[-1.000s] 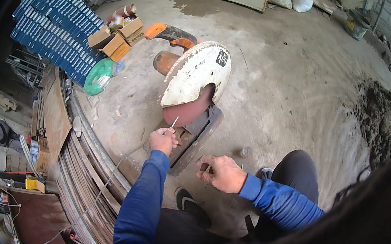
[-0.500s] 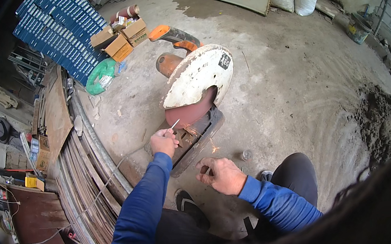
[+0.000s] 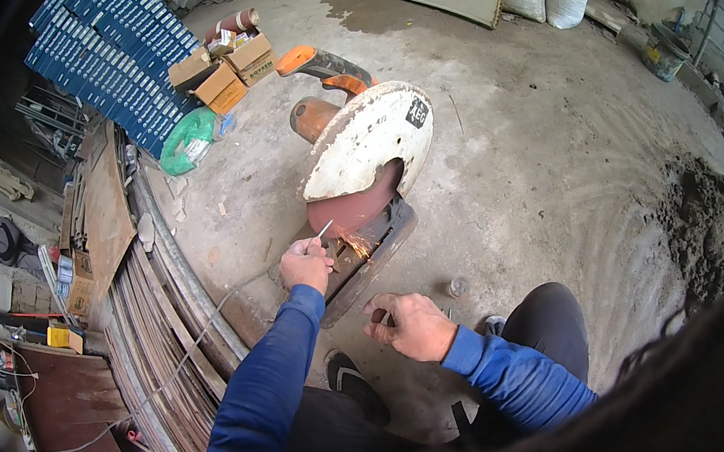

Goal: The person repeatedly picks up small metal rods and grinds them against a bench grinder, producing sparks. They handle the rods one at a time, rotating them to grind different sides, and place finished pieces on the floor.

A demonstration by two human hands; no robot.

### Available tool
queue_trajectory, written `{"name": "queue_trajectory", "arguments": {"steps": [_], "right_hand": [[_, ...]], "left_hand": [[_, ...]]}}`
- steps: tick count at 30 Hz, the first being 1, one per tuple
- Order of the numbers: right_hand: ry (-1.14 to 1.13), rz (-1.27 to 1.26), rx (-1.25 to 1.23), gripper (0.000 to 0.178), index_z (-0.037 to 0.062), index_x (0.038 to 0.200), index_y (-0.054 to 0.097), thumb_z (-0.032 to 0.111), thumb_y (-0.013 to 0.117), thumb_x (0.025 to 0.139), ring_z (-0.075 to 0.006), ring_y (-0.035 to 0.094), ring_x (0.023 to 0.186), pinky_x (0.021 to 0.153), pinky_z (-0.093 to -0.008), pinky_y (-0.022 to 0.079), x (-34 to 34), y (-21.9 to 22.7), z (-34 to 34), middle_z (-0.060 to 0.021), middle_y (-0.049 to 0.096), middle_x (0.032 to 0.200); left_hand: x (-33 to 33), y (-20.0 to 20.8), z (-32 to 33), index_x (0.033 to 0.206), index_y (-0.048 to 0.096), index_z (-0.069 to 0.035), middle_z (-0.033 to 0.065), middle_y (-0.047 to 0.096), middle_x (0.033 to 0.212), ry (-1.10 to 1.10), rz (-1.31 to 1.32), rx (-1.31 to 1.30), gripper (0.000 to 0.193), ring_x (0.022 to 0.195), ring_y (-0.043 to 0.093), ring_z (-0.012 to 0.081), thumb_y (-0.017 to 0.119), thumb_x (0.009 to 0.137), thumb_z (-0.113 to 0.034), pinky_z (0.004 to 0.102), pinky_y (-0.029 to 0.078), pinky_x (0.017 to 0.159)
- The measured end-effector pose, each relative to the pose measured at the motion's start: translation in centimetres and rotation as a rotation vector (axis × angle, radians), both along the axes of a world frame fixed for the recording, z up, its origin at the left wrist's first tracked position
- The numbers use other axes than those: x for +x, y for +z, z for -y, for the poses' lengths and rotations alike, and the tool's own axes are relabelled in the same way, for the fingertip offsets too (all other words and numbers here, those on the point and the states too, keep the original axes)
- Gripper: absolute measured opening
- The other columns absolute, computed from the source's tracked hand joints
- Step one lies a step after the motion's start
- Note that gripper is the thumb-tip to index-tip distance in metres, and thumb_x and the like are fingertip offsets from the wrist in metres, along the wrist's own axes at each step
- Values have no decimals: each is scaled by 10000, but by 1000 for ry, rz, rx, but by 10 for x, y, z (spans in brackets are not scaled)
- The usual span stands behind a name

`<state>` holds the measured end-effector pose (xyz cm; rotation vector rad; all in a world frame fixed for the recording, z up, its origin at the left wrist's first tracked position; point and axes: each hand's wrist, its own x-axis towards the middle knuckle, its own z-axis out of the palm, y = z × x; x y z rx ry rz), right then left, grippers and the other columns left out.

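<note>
left hand (image 3: 305,264) pinches thin metal rod (image 3: 323,230) at saw (image 3: 366,156) edge | right hand (image 3: 410,325) curled, contents unclear | bare rough concrete floor (image 3: 553,134) at 3 o'clock

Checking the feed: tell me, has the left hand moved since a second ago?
No. The left hand with its thin rod sits by the chop saw's disc, as earlier; sparks now show.
</note>
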<state>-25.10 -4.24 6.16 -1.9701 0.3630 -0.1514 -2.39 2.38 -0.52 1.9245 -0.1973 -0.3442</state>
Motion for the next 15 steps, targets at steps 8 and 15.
{"name": "queue_trajectory", "arguments": {"steps": [8, 15], "right_hand": [[8, 25, -29, 259, 26, 1041, 654, 197, 703, 853, -358, 690, 825, 737, -430, 541, 1, -2, 0, -155, 714, 887], [17, 33, -33, 250, 24, 1031, 651, 184, 703, 847, -360, 689, 822, 734, -434, 538, 2, -1, 0, -162, 711, 884]], "left_hand": [[2, -8, 0, 1000, 655, 56, 84, 643, 755, 26, -52, -66, 198, 524, 622, 139, 601, 965, -131, 267, 503, 436], [-2, -5, 2, 1008, 643, 53, 78, 631, 764, 56, -102, -92, 175, 518, 597, 121, 598, 970, -113, 250, 470, 427]]}}
